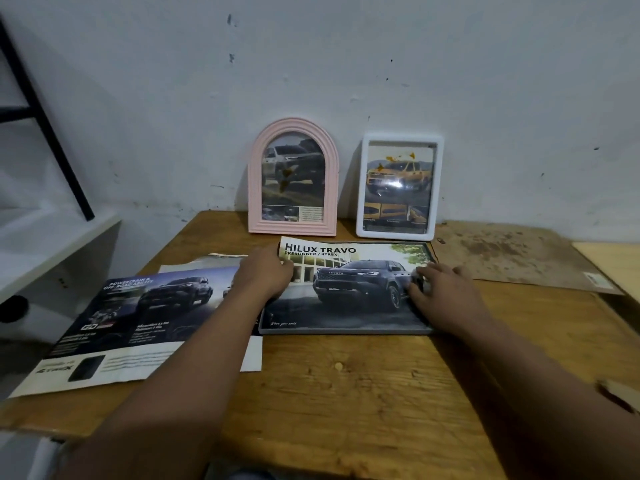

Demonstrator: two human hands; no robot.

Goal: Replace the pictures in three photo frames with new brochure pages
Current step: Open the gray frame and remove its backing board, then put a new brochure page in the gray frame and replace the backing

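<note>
A brochure page titled HILUX TRAVO [349, 268], showing a dark pickup, lies on a flat dark frame [346, 330] in the middle of the wooden table [346, 393]. My left hand [265, 275] rests on the page's left edge with its fingers bent down onto it. My right hand [440, 289] presses the page's right side with spread fingers. A pink arched frame [293, 176] and a white rectangular frame [400, 187] lean upright against the wall behind, each holding a truck picture. Loose brochure pages [138, 320] lie to the left.
A brown backing board [519, 258] lies flat at the right rear of the table. A white shelf [45, 251] with a black metal leg [45, 123] stands at the left. A pale board [613, 265] lies at the far right edge.
</note>
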